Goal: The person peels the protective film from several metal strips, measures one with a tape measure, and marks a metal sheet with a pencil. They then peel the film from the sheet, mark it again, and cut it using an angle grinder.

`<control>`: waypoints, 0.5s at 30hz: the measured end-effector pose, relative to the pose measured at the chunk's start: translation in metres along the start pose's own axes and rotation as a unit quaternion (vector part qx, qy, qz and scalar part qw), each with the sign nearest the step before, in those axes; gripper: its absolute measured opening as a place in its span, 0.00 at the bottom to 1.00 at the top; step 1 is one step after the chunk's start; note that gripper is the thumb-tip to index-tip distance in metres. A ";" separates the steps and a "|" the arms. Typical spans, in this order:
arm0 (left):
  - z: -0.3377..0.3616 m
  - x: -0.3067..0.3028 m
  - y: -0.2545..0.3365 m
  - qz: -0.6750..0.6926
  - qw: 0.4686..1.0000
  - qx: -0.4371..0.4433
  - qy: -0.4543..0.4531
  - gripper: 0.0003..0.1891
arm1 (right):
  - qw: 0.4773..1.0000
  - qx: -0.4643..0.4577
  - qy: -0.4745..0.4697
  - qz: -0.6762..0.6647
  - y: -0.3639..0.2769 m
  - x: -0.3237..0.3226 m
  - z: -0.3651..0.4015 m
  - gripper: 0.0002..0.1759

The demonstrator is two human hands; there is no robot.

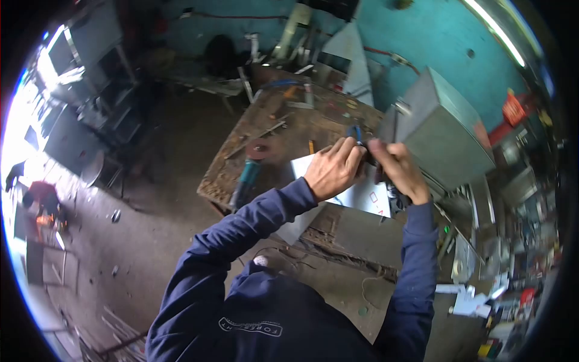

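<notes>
A pale flat sheet (359,196) with red marks near its right corner lies on the worn wooden bench (232,151). Over the sheet's upper part is my left hand (335,169), fingers curled together around something I cannot make out. Just to its right, my right hand (398,169) is raised and closed, blurred at the fingertips; what it grips is hidden. A dark object shows between the two hands. Blue handles (354,131) stick up just beyond my left hand. Left of the sheet lies a teal angle grinder (246,180) with a reddish disc.
A large grey metal box (437,127) stands right of the bench, close to my right hand. Metal scraps and tools lie along the bench's far side. Shelving with clutter (500,259) fills the right. Far left, a person (43,196) crouches near an orange glow.
</notes>
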State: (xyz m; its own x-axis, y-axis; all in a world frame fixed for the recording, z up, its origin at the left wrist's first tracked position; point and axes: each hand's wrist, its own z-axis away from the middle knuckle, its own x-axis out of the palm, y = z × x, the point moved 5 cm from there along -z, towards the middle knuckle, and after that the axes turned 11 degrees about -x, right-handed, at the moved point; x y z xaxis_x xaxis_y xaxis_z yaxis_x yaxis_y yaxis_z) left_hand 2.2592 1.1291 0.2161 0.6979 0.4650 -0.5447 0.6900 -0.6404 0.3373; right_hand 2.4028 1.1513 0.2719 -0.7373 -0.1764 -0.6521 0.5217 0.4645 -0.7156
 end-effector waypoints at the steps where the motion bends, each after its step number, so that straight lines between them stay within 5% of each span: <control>1: -0.002 0.006 0.006 0.007 1.000 0.003 0.001 0.25 | 0.996 -0.036 -0.024 0.083 -0.009 -0.001 -0.003 0.34; 3: -0.003 0.015 0.014 0.055 0.997 -0.009 -0.051 0.21 | 0.993 -0.025 -0.026 0.108 -0.002 -0.009 -0.003 0.33; 7: 0.022 0.022 0.024 0.014 0.975 0.110 -0.193 0.17 | 0.989 0.005 -0.081 0.127 0.027 -0.033 0.003 0.32; 9: 0.046 0.018 0.020 0.000 0.959 0.168 -0.228 0.19 | 0.983 0.018 -0.109 0.145 0.027 -0.039 0.009 0.31; 11: 0.056 0.012 0.012 -0.007 0.942 0.132 -0.307 0.24 | 0.974 0.039 -0.142 0.172 0.009 -0.036 0.013 0.31; 12: 0.055 0.011 0.013 -0.005 0.941 0.131 -0.312 0.24 | 0.986 -0.030 -0.082 0.138 0.029 -0.032 0.012 0.31; 14: 0.040 -0.011 0.023 0.055 0.974 0.200 -0.096 0.30 | 0.986 -0.022 -0.091 0.141 0.027 -0.034 0.002 0.31; 15: 0.034 -0.008 0.025 0.074 0.978 0.174 -0.090 0.35 | 0.988 -0.019 -0.077 0.135 0.038 -0.033 -0.002 0.31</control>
State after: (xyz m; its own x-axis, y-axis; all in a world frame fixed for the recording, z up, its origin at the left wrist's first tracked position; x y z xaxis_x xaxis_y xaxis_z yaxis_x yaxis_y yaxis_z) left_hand 2.2643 1.0887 0.2031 0.7189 0.2568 -0.6459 0.4549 -0.8764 0.1579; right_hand 2.4465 1.1764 0.2669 -0.4978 -0.1691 -0.8506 0.6728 0.5437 -0.5018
